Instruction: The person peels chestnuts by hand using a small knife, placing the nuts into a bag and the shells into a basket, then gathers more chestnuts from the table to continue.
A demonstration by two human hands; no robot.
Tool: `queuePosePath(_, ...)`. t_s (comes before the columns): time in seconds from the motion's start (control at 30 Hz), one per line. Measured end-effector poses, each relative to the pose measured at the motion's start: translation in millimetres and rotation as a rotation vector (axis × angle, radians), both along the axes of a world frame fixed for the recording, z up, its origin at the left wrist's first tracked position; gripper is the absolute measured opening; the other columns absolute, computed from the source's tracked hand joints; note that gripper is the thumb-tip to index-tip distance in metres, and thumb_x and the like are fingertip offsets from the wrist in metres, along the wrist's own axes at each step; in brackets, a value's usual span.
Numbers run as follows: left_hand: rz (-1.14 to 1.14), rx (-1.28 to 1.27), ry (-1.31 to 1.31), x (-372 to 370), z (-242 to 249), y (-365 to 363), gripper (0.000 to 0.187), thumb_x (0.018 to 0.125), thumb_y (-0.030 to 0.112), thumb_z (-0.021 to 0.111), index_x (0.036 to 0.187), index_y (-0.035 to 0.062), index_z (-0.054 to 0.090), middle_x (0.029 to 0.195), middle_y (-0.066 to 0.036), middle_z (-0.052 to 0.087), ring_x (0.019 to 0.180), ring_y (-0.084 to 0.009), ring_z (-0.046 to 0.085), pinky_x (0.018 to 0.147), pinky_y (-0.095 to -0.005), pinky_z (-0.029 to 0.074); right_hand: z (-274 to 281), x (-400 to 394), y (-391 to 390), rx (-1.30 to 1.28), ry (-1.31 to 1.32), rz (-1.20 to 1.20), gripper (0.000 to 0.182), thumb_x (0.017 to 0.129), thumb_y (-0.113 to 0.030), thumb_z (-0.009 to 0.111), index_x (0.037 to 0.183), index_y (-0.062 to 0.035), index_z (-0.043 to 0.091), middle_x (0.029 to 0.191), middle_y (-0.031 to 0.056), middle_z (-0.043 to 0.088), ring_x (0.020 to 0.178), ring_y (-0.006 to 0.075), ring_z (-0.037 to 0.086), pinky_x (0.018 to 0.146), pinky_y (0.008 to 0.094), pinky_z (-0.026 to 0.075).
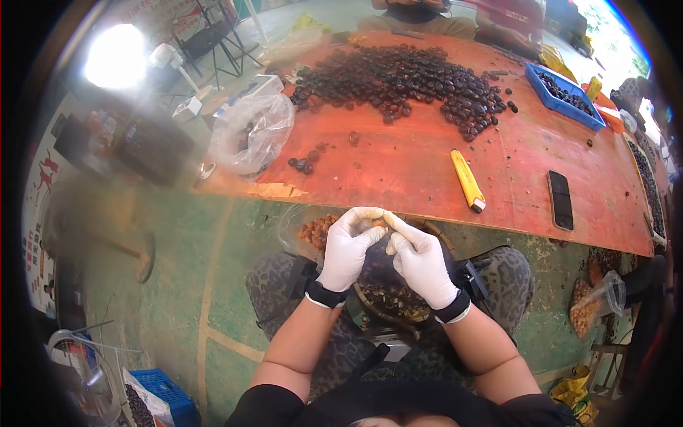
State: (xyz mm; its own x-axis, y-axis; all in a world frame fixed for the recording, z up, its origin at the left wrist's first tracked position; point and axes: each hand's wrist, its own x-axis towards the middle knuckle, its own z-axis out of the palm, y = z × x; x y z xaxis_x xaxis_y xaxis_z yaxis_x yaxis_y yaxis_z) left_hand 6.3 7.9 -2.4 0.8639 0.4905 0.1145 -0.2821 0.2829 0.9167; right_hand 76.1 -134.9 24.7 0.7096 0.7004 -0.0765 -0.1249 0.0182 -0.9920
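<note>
Left hand [343,256] pinching a small orange piece [379,223], right hand's [425,267] fingertips meeting it; whether they grip too, can't tell! It's up over the basket [447,240], handy for catching crumbs, yellow utility knife [467,181] within reach on the tabletop [398,171].

Glare from 1 white light [116,57] burns out the upper left, near a hazy, blurred patch; daylight blows out the upper right. The red table [341,160] shows brightly and fairly sharply. Wide-angle distortion bends the edges into black corners.
</note>
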Motion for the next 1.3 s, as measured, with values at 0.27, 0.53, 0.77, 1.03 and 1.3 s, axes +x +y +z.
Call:
queuePosePath(0.27,-0.144,-0.249,0.040,-5,6,5,0.030,0.093,0.000,0.064,0.122,-0.0018,0.061,0.118,-0.010,0.066,0.109,-0.0189,0.064,0.098,-0.0336,0.053,-1,8,-7,-0.004,-0.021,0.021,0.041,0.101,-0.004,0.048,0.141,-0.0070,0.055,0.079,-0.0026,0.056,0.057,0.0011,0.041,0.051,0.0170,0.036)
queuePosePath(0.53,-0.164,0.202,0.234,-23,35,32,0.032,0.089,-0.001,0.065,0.121,-0.0017,0.062,0.117,-0.006,0.066,0.109,-0.0145,0.062,0.094,-0.0289,0.049,3,9,-13,-0.107,-0.487,-0.069,0.045,0.096,-0.001,0.053,0.140,-0.0120,0.058,0.081,0.0021,0.059,0.072,0.0078,0.052,0.072,0.0229,0.047)
queuePosePath(0.77,0.431,1.226,0.410,8,54,83,0.034,0.085,0.014,0.072,0.115,0.0020,0.067,0.115,-0.015,0.068,0.111,-0.0303,0.062,0.096,-0.0380,0.047,-14,9,-21,-0.309,-0.854,0.049,0.033,0.092,-0.014,0.057,0.122,-0.0019,0.063,0.092,0.0239,0.067,0.086,0.0400,0.066,0.075,0.0476,0.054)
queuePosePath(1.03,0.458,1.617,0.518,131,30,116,0.045,0.086,0.016,0.069,0.130,0.0115,0.061,0.117,-0.011,0.065,0.116,-0.0327,0.054,0.101,-0.0443,0.043,-11,8,-28,-0.577,-0.814,0.256,0.022,0.093,-0.018,0.059,0.105,-0.0012,0.064,0.088,0.0246,0.068,0.084,0.0430,0.066,0.075,0.0499,0.053)
queuePosePath(1.3,0.152,0.901,0.325,143,0,119,0.033,0.087,0.000,0.064,0.121,0.0044,0.065,0.110,-0.007,0.068,0.107,-0.0228,0.063,0.090,-0.0336,0.051,4,10,-32,-0.548,-0.708,0.120,0.028,0.093,-0.015,0.060,0.116,-0.0005,0.052,0.090,0.0253,0.067,0.087,0.0440,0.065,0.075,0.0493,0.053)
